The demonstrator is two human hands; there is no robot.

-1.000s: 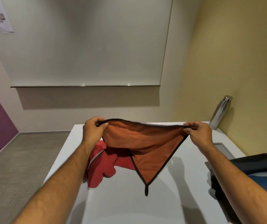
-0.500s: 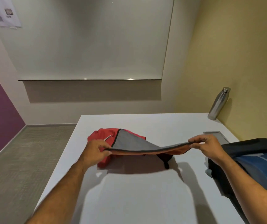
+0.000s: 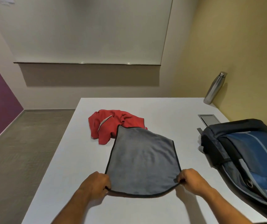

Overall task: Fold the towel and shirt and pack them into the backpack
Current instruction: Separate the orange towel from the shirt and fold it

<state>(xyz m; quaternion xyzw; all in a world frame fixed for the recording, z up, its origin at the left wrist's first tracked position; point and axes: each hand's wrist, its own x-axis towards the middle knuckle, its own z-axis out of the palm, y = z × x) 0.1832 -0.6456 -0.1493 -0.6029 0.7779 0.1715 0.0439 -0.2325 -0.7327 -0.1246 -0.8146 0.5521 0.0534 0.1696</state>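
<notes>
While each hand pinches a near corner, left hand [image 3: 95, 185] and right hand [image 3: 190, 181], the grey towel [image 3: 141, 159] lies spread on the worktop [image 3: 170, 110], likely for folding, overlapping the crumpled red shirt [image 3: 111, 125]; the backpack [image 3: 249, 152] waits at the right.

Towel [image 3: 143, 160] between shirt [image 3: 111, 125] behind, backpack [image 3: 249, 156] right.

The white table [image 3: 74, 151] lies bare to the left of the grey towel [image 3: 143, 160] and along its far edge. A crumpled red shirt [image 3: 111, 125] blocks the towel's far left corner, touching it. The blue backpack [image 3: 249, 159] fills the right side, leaving a clear strip between it and the towel. A steel bottle [image 3: 215, 88] stands in the far right corner.
</notes>
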